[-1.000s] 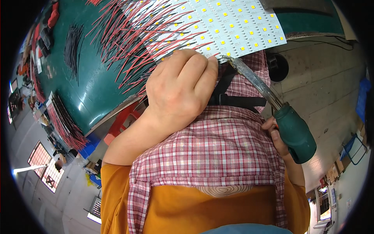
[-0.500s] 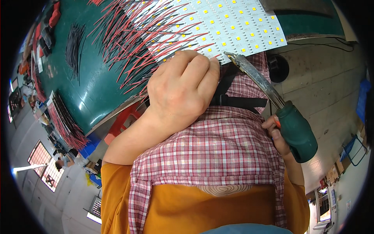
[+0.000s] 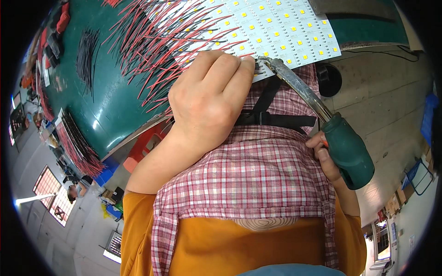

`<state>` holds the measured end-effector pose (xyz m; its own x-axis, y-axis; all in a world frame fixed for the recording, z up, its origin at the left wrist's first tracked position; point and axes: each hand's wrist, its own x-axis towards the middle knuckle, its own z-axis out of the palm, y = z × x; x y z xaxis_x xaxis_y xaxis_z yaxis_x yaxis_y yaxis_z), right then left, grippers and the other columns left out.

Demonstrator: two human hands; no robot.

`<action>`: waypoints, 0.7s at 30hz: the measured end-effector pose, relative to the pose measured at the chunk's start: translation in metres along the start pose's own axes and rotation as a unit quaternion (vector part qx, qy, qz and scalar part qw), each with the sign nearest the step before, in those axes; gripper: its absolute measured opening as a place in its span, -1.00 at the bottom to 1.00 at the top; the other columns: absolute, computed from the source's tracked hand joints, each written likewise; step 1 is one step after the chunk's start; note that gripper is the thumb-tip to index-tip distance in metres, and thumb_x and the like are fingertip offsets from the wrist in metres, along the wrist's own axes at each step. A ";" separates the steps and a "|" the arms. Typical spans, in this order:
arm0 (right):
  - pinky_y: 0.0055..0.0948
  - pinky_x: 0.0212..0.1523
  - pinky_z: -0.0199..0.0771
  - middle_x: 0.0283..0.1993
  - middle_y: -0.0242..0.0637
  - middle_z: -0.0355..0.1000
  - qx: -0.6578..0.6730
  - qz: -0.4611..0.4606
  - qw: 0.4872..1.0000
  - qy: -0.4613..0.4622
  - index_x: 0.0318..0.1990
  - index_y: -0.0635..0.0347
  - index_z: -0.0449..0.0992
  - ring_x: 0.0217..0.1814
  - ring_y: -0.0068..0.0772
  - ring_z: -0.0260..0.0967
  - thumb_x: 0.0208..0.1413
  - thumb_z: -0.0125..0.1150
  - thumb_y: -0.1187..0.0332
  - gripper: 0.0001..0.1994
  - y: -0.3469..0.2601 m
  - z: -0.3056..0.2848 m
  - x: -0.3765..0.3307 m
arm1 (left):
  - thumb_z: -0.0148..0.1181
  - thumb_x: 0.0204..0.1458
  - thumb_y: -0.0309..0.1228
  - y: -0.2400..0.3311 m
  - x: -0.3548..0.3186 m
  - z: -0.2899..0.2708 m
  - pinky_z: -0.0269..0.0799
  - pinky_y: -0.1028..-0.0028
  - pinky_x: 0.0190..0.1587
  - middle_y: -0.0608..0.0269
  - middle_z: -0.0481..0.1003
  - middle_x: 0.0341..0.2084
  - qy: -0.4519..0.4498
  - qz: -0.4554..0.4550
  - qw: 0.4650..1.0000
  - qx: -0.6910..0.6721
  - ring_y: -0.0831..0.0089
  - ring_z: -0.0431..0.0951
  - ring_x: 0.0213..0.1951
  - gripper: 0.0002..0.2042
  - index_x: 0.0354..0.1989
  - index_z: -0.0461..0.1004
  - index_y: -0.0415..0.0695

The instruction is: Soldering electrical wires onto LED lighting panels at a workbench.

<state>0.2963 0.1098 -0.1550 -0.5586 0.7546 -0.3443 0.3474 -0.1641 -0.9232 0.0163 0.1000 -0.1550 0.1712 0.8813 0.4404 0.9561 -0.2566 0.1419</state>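
Note:
My left hand [image 3: 207,94] is closed at the lower edge of a white LED circuit board [image 3: 297,34] dotted with yellow squares. A red wire [image 3: 247,55] shows at its fingertips, which are mostly hidden behind the knuckles. My right hand [image 3: 327,161] is wrapped round the dark green handle of a soldering iron [image 3: 350,149], partly covered by it. The iron's tip meets the board's lower edge just right of my left fingers, beside a few short dark strands. Many red and black wires [image 3: 147,50] fan out over the board's left part.
The board lies on a green table [image 3: 110,108]. A bundle of black wires [image 3: 87,55] rests to the left, and red-and-black wired strips [image 3: 76,142] lie beyond the table edge. A red stool [image 3: 140,152] stands below. A dark round object [image 3: 328,80] sits right of the board.
My left hand has shifted slightly up and left, with the red wire at its fingertips. The iron's tip has moved a little left and up, closer to those fingers.

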 end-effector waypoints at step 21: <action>-0.56 -0.32 0.49 -0.40 -0.39 0.55 -0.099 -0.035 0.994 -0.013 -0.30 0.19 0.55 -0.35 -0.48 0.50 -0.01 0.20 0.49 -0.90 -0.014 -0.003 0.015 | 0.16 -0.30 -0.57 -0.010 0.009 -0.010 0.41 0.47 -0.41 0.29 0.43 -0.49 -0.017 -0.067 0.996 -0.060 0.34 0.46 -0.41 -0.76 -0.36 0.54 -0.16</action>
<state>0.2854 0.1247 -0.1468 -0.6052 0.7426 -0.2868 0.4471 0.0189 -0.8943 0.0063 0.1062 -0.1439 0.0542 0.9230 0.3810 0.9355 -0.1804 0.3038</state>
